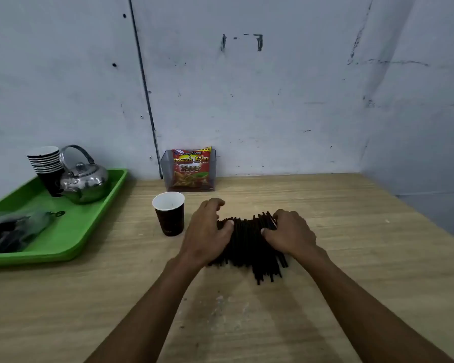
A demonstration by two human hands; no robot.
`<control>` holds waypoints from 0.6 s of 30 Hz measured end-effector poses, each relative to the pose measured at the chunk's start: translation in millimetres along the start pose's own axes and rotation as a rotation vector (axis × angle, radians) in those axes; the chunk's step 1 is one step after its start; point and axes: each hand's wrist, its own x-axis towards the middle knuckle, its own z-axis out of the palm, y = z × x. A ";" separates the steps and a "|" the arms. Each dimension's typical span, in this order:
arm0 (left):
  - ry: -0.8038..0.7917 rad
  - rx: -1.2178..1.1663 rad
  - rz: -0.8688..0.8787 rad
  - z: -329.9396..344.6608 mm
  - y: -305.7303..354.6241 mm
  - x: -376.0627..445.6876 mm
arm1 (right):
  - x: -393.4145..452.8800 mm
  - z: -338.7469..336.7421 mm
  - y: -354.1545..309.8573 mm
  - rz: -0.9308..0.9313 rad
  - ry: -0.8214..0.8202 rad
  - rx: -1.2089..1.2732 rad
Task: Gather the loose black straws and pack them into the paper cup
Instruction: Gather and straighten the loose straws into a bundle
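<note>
A heap of black straws [247, 244] is spread on the wooden table [351, 231] at the centre of the view, their near ends fanned out unevenly toward six o'clock. The heap is flanked by the left hand [207, 231] at nine o'clock and the right hand [290, 233] at three o'clock; both are cupped with fingers curled over the far ends and thumbs pressed onto the top, so the pile is squeezed inward rather than lifted. The gathering step is judged to be in hand, with nothing yet packed. The paper cup [169, 213] is stood upright and seemingly empty at ten o'clock, just beside the left hand. Next, a tighter, aligned bundle is called for, then a lift and tilt toward the cup mouth. Further off at nine o'clock a green tray [89, 226] is seen.
</note>
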 end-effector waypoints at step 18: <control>0.292 -0.143 -0.114 32.9 -31.7 10.8 | 34.1 32.9 34.7 -0.116 0.218 0.143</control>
